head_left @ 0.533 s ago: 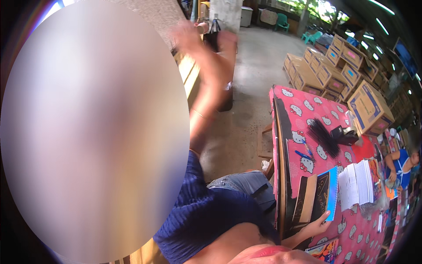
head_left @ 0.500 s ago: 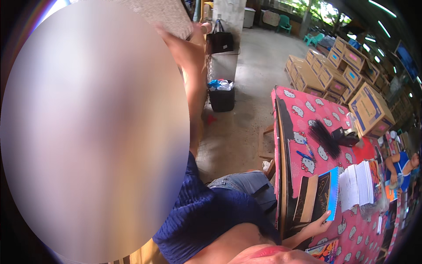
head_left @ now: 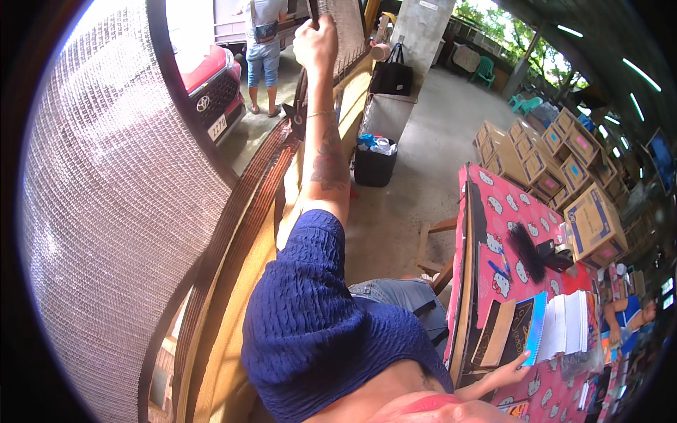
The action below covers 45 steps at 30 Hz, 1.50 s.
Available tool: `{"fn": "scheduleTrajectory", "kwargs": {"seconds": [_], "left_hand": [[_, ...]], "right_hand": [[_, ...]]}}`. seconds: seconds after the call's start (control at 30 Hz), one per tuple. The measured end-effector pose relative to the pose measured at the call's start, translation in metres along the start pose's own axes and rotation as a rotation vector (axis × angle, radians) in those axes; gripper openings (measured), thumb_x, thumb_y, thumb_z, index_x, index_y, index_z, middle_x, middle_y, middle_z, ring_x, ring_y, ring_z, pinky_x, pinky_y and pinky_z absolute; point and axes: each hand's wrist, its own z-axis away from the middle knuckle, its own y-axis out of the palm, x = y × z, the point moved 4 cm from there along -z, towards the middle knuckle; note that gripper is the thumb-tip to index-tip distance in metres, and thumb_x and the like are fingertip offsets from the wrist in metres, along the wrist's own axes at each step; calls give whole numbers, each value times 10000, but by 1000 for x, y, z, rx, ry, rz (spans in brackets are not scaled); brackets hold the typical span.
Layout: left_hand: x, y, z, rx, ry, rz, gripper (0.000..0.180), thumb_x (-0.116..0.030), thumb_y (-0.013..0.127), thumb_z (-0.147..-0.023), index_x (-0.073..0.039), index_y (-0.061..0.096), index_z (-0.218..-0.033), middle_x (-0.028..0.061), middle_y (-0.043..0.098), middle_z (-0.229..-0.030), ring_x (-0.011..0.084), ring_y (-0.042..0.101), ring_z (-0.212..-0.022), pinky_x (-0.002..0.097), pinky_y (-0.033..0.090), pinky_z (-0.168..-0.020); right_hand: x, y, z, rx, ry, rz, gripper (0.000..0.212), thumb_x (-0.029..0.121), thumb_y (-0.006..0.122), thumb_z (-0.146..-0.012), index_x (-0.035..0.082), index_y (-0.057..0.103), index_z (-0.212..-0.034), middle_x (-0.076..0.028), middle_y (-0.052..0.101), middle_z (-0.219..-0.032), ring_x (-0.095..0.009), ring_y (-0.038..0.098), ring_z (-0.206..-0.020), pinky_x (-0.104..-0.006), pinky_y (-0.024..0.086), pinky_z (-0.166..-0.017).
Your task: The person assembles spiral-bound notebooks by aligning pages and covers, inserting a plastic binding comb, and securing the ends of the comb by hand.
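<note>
My left arm stretches upward, and my left hand (head_left: pixel 316 44) is closed around the dark edge of a mesh curtain (head_left: pixel 345 29). Another wide stretch of grey mesh screen (head_left: pixel 106 211) hangs on the left, bordered by a dark band. At the lower right, my right hand (head_left: pixel 513 372) has its fingers closed on the near end of a blue-edged spiral notebook (head_left: pixel 537 328). Beside the blue strip, the notebook shows a black area with pale lettering and a tan strip. It lies over the pink-covered table (head_left: pixel 518 204), next to a stack of white paper (head_left: pixel 566 324).
Pens (head_left: pixel 499 270), a black bristly bundle (head_left: pixel 525 252) and a cardboard box (head_left: pixel 594 224) sit on the table. More boxes (head_left: pixel 525 158) are piled behind. A black bin (head_left: pixel 375 163) stands near a pillar. Beyond the mesh are a red vehicle (head_left: pixel 211 92) and a standing person (head_left: pixel 263 60).
My left hand has gone from a blurred, raised reach to a closed grip on the mesh edge. The view has shifted left, uncovering the screen and vehicle. My right hand stays at the notebook.
</note>
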Motion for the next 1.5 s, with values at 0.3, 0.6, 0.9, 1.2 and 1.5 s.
{"fn": "scheduleTrajectory", "kwargs": {"seconds": [0.3,0.6,0.9,1.2,1.5], "left_hand": [[-14,-11,33,-157,164,-84,522,-356,622,-857,72,587,-1155,304,631,-1142,442,611,-1083,492,461,-973],[-111,52,257,510,732,605,512,-168,693,-897,-49,545,-1373,280,541,-1353,447,510,-1285,500,434,-1060],[-190,-7,580,1663,1174,1154,357,-291,699,-913,-83,678,-1202,124,622,-1261,324,578,-1205,588,343,-1126],[-120,-61,677,1754,1307,1272,816,-543,543,-945,23,377,-1510,228,286,-1619,405,229,-1518,691,140,-1154],[-193,-25,674,1924,996,1527,262,-253,680,-934,-86,689,-1135,61,719,-1068,235,683,-1018,577,202,-1193]], "right_hand": [[-2,-5,4,19,46,90,502,344,615,-1026,-136,639,-1173,-248,705,-1061,-275,648,-925,-392,493,-879],[-17,-13,2,24,-23,107,438,289,620,-1027,-138,609,-1121,-233,674,-1002,-266,597,-895,-411,477,-839],[10,-12,17,-100,67,-75,211,132,651,-997,-44,679,-1111,-23,651,-899,-86,563,-817,-249,474,-738],[22,-22,21,-158,140,-1,167,61,700,-921,-29,697,-1061,-138,723,-918,-175,687,-814,-299,526,-754],[47,-29,4,-22,141,212,190,53,723,-889,-9,708,-1068,-140,722,-931,-240,715,-833,-312,534,-741]]}}
